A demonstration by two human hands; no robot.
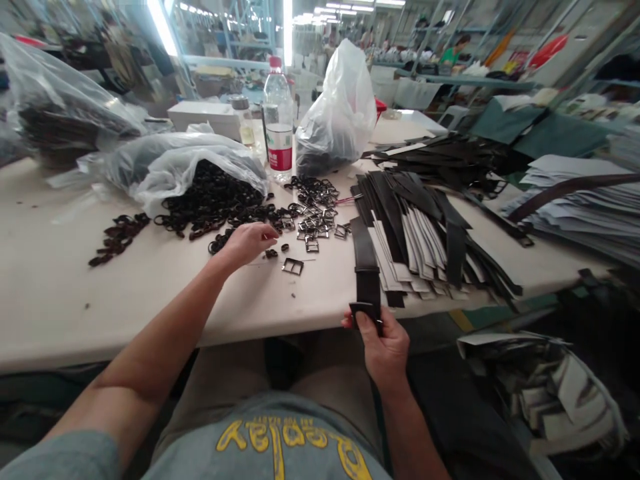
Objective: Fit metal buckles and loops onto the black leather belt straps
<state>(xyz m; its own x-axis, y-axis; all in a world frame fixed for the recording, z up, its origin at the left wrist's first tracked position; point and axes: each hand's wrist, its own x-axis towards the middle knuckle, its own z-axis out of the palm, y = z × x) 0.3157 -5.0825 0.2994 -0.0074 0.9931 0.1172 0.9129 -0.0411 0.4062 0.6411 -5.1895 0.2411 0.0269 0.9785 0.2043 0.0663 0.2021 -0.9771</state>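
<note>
My right hand [385,340] grips the end of a black belt strap [367,253] at the table's front edge, with the thumb pressed on top. The strap runs away from me over the table, beside a stack of black and pale-edged straps [415,233]. My left hand [247,243] hovers palm down over the table, fingers loosely curved and slightly apart, nothing visible in them. Close below its fingertips lie small dark belt loops [271,253], and a single metal buckle [293,267] lies to their right. Heaped metal buckles [315,220] and a pile of black loops [205,197] lie beyond.
A plastic bottle [279,127] with a red cap stands behind the buckles, between clear plastic bags [340,100]. Stacked pale sheets [575,193] are at the right. A bag of offcuts [555,393] sits below the table's right side. A person in green [454,52] is far behind.
</note>
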